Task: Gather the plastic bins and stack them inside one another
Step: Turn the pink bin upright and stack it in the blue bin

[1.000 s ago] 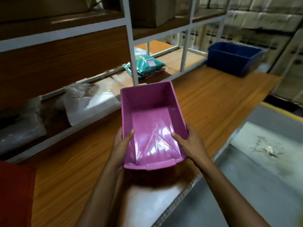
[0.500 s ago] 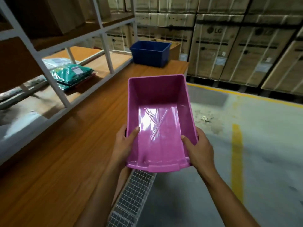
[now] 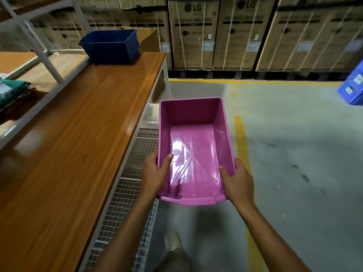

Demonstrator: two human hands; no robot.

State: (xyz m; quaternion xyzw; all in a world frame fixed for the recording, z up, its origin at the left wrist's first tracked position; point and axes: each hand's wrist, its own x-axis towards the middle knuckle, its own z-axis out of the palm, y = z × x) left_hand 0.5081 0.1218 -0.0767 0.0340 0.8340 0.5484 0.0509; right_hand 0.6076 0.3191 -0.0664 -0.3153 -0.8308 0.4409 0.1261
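I hold an empty pink plastic bin (image 3: 193,138) in front of me, over the floor to the right of the wooden table (image 3: 74,146). My left hand (image 3: 154,174) grips its left wall, thumb inside. My right hand (image 3: 238,179) grips its right wall the same way. A dark blue bin (image 3: 111,46) stands upright at the far end of the table, well ahead and to the left of the pink one.
A white metal shelf frame (image 3: 39,42) runs along the table's left side, with green packets (image 3: 11,91) on its shelf. Stacked cardboard boxes (image 3: 245,36) line the back wall. A blue crate (image 3: 353,85) sits at far right. Yellow lines (image 3: 242,146) mark the floor.
The view has swung right and I have moved off the table's edge. The pink bin, held in both hands throughout, now hangs over the floor beside the table. The blue bin looks closer.
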